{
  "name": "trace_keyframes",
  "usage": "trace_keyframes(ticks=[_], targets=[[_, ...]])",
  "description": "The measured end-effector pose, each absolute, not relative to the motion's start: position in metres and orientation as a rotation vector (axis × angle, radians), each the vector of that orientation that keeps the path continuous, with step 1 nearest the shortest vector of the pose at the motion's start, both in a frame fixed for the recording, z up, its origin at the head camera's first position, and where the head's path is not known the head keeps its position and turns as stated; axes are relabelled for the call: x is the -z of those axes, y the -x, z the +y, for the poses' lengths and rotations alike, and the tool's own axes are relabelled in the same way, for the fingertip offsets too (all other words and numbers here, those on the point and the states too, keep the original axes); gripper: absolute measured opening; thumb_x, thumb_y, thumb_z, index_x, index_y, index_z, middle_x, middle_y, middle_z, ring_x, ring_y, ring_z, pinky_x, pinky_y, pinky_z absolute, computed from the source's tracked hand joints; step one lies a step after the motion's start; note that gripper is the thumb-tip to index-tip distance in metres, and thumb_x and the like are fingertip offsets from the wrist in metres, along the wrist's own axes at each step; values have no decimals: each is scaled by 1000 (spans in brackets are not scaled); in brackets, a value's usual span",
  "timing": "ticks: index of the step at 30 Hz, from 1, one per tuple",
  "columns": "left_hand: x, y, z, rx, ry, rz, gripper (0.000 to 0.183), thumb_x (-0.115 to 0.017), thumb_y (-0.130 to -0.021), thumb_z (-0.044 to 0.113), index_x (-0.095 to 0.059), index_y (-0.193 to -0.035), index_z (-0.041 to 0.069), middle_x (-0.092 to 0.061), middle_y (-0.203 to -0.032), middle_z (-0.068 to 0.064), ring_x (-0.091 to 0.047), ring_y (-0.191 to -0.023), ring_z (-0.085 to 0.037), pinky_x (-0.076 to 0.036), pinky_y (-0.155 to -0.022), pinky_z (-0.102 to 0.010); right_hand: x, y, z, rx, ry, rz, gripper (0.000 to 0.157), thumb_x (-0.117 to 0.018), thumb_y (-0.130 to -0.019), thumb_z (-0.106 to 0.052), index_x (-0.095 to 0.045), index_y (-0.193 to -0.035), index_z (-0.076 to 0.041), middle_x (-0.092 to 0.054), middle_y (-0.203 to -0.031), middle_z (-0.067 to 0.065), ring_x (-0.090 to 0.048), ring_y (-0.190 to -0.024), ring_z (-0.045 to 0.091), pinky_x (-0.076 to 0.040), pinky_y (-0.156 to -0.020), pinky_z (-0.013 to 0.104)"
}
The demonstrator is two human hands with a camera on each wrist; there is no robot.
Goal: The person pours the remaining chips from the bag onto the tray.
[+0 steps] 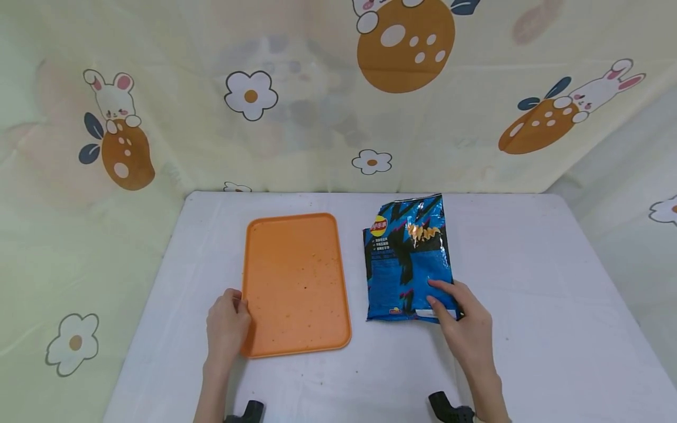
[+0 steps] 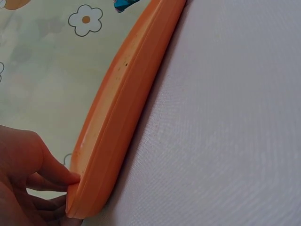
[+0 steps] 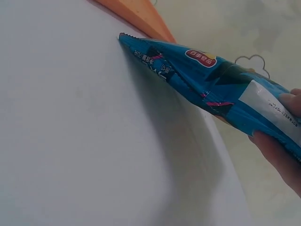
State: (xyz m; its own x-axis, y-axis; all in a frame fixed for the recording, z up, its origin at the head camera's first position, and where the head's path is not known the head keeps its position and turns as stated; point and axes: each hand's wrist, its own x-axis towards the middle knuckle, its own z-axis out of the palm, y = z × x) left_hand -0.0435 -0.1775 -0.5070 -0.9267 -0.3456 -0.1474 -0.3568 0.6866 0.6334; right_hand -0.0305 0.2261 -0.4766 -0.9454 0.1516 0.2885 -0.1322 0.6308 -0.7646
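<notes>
At the near-left corner of a shallow orange rectangular tray with rounded corners (image 1: 285,270), the left hand (image 1: 227,329) pinches the rim between its fingers and thumb. The tray is left of centre over the white surface (image 1: 539,294); whether its whole base touches cannot be told. Fine specks dot the tray's floor, so a level, steady hold would suit it best; gripped at one corner only, its far end would probably dip if raised sharply.

Just right of the tray, apart from it, a glossy blue-and-black foil snack packet with a yellow-and-red logo (image 1: 407,276) is held at a slant, its upper-left outline stepped. At the packet's near-right corner, the right hand (image 1: 468,329) pinches the film, with thumb and forefinger on the printed face. A light, firm pinch should do, since thin foil looks apt to crumple; whether anything is inside is hidden.

Around these, a pale fabric backdrop printed with rabbits and flowers (image 1: 296,153) hangs at the left and behind the surface. A black curved fitting (image 1: 252,411) sits by the left wrist and a matching black piece (image 1: 449,408) by the right; either could brush something if a wrist dropped low.
</notes>
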Motion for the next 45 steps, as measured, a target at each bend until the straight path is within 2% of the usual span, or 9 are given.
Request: trace_keyframes(ticks=[6, 9, 13, 20, 24, 27, 35, 45], targets=[[508, 43, -178, -1090, 601, 2870, 22, -57, -101, 6, -61, -117, -8, -64, -95, -22, -57, -79, -30, -51, -69, -37, 463, 43, 224, -1101, -246, -2523, 45, -83, -79, 9, -74, -120, -7, -70, -119, 13, -66, -107, 23, -38, -94, 1], [507, 43, -179, -1088, 598, 2877, 22, -56, -102, 6, -61, -117, -8, -64, -95, -22, -57, -80, -30, -51, -69, -38, 453, 52, 224, -1033, -397, -2503, 49, -85, -74, 12, -74, -118, -6, -70, -117, 14, -68, -105, 32, -37, -96, 1], [505, 43, -181, -1080, 595, 2880, 22, -56, -102, 6, -61, -119, -8, -64, -96, -22, -58, -81, -30, -52, -71, -40, 439, 64, 224, -972, -581, -2477, 50, -84, -72, 15, -74, -117, -5, -70, -117, 12, -69, -101, 29, -40, -94, 2], [504, 42, -181, -1084, 596, 2872, 22, -57, -102, 6, -61, -118, -7, -65, -97, -22, -59, -82, -31, -53, -74, -42, 420, 79, 221, -872, -757, -2474, 50, -83, -71, 17, -74, -114, -5, -70, -119, 14, -70, -103, 30, -39, -95, 2], [505, 41, -180, -1084, 613, 2870, 22, -57, -102, 7, -61, -118, -7, -65, -98, -22, -58, -83, -31, -53, -74, -43, 408, 86, 215, -818, -881, -2464, 50, -82, -71, 17, -75, -114, -7, -70, -120, 15, -71, -99, 28, -57, -74, 18], [506, 40, -180, -1084, 621, 2876, 21, -57, -102, 6, -61, -117, -7, -64, -97, -22, -58, -82, -31, -53, -73, -42, 400, 93, 210, -776, -977, -2457, 50, -82, -72, 17, -75, -115, -8, -70, -120, 15, -73, -94, 27, -58, -60, 31], [509, 41, -182, -1085, 593, 2906, 20, -57, -101, 5, -62, -115, -8, -65, -94, -22, -59, -80, -31, -50, -70, -41, 385, 106, 202, -622, -1183, -2429, 45, -81, -73, 15, -76, -112, -8, -71, -117, 14, -71, -76, 19, -52, -54, 25], [510, 47, -181, -1105, 574, 2918, 19, -58, -100, 5, -63, -114, -7, -65, -92, -21, -58, -79, -31, -47, -68, -38, 354, 123, 188, -454, -1441, -2410, 41, -77, -75, 16, -75, -109, -7, -72, -118, 11, -73, -92, 23, -57, -58, 30]])
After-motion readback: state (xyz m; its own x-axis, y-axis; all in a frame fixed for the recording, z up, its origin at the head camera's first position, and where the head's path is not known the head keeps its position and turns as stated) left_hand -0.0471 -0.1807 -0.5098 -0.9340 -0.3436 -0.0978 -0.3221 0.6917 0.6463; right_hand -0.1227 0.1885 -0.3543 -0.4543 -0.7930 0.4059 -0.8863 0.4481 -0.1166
